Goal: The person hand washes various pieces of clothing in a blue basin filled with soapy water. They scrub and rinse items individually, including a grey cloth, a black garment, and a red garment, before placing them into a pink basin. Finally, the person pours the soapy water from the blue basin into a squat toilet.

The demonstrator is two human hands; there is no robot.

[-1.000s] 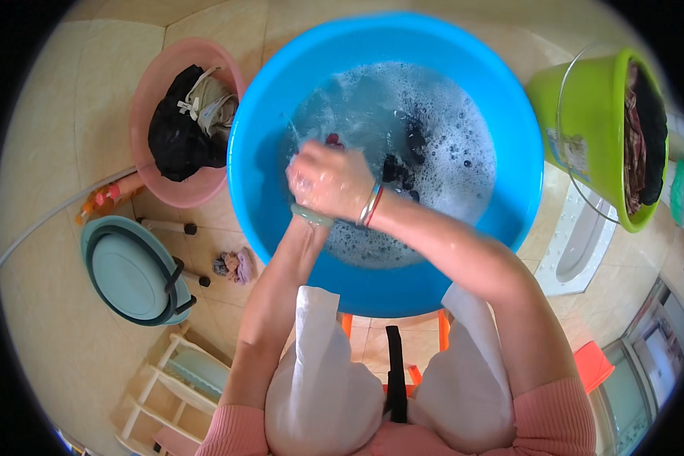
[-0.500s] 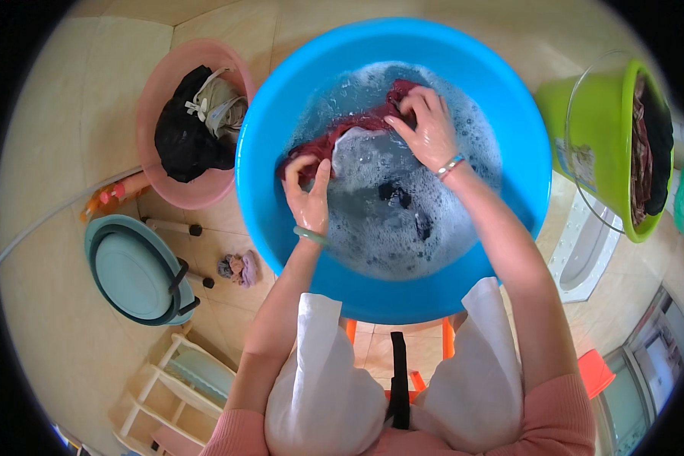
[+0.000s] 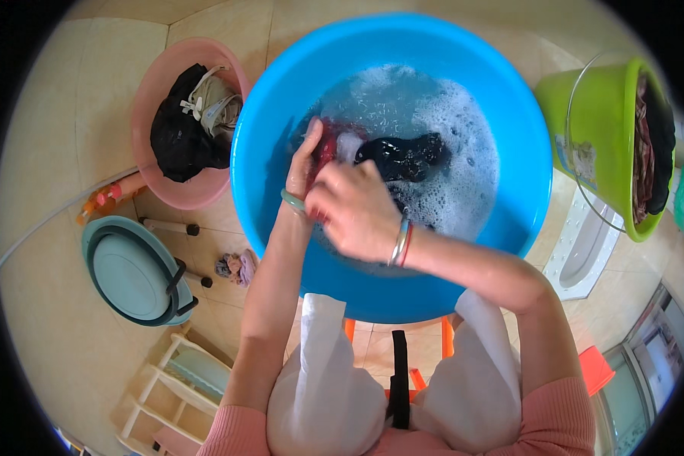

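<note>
A big blue basin (image 3: 281, 114) holds soapy water with foam. Both hands meet at its left side. My left hand (image 3: 304, 163), with a green bangle on the wrist, grips a wet red garment (image 3: 333, 143) at the water's edge. My right hand (image 3: 355, 211), wearing silver and red bracelets, crosses over in front of it and presses on the same red cloth. A dark garment (image 3: 404, 154) floats in the suds just right of the hands.
A pink basin (image 3: 148, 106) with black and beige clothes sits at upper left. A green bucket (image 3: 600, 129) of clothes stands at right. A teal lidded tub (image 3: 129, 270), a pale wooden rack (image 3: 178, 384), and an orange stool (image 3: 448, 342) lie below the blue basin.
The hands, spread apart stretching the red cloth half a second ago, have come together at the basin's left side, bunching the cloth. The right hand moved left and down.
</note>
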